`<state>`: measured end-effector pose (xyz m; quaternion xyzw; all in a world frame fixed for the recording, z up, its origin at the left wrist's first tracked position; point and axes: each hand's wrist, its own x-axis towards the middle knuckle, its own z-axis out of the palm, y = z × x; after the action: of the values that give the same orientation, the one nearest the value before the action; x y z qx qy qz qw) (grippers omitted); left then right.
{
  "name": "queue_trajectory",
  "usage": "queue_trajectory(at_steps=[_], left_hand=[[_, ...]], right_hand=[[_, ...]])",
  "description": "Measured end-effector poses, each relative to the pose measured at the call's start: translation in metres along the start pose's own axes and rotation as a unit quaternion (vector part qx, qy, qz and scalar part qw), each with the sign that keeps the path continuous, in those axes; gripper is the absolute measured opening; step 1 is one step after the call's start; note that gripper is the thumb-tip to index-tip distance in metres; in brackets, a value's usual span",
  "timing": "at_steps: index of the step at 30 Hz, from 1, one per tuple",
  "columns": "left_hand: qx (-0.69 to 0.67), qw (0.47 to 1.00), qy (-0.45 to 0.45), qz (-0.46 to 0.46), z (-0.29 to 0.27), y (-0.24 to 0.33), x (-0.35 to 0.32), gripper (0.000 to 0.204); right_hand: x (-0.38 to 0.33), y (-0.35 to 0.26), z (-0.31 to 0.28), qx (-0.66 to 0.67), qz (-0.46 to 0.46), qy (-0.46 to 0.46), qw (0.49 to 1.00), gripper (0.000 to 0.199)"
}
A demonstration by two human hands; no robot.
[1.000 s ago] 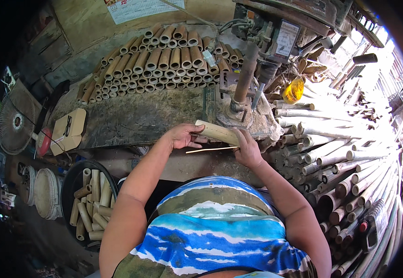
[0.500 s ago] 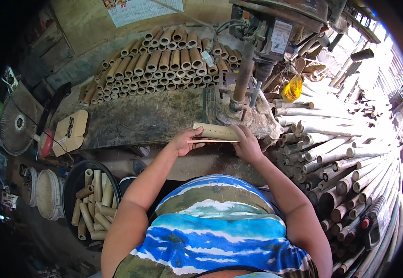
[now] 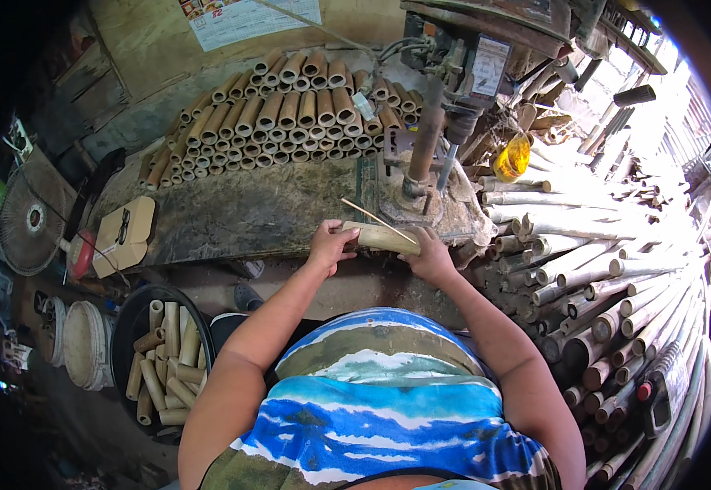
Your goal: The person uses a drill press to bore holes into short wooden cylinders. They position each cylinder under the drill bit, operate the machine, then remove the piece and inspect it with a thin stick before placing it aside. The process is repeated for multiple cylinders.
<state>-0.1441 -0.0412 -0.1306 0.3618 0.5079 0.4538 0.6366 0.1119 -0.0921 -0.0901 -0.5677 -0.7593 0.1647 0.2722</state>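
Note:
Between my hands, at the front edge of the workbench, lies a short bamboo tube [image 3: 382, 238], held roughly level. My left hand [image 3: 331, 247] is closed round its left end. My right hand [image 3: 431, 256] grips the other end. A thin light wooden stick [image 3: 378, 220] slants across the far side of the tube, its lower end at my right fingers and its upper end pointing up to the left over the bench. Just beyond my hands stands a drill press [image 3: 427, 139] with a dusty base.
Stacked bamboo tubes [image 3: 282, 114] fill the back of the bench [image 3: 233, 216]. An open cardboard box [image 3: 136, 233] with glasses sits at its left, near a fan [image 3: 35, 214]. A black tub [image 3: 198, 304] of cut tubes stands lower left. Long bamboo poles [image 3: 592, 269] pile up at right.
The stick, earlier lying along the near side of the tube, now slants over its far side with one end raised to the left. The tube has turned in my hands.

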Motion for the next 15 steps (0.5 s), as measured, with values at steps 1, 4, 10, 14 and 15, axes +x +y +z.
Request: queue_trajectory(at_steps=[1,4,10,14,15], left_hand=[[0.021,1.0,-0.002,0.006,0.0,0.001,0.0,0.063],[0.007,0.996,-0.086,-0.033,-0.005,0.01,0.003,0.068],[-0.007,0.971,-0.225,-0.085,-0.022,0.017,0.01,0.069],[-0.009,0.97,-0.22,-0.099,-0.024,0.01,0.011,0.067],[-0.018,0.972,-0.211,-0.1,-0.023,0.009,0.011,0.067]], right_hand=[[0.0,-0.002,0.0,-0.013,-0.004,0.006,1.0,0.063],[-0.001,-0.004,-0.002,-0.023,-0.007,0.012,1.0,0.063],[0.001,0.0,-0.003,-0.008,-0.025,-0.005,1.0,0.061],[0.002,0.006,0.0,0.005,-0.05,-0.01,0.999,0.062],[0.002,0.007,0.001,0.006,-0.045,-0.012,0.999,0.062]])
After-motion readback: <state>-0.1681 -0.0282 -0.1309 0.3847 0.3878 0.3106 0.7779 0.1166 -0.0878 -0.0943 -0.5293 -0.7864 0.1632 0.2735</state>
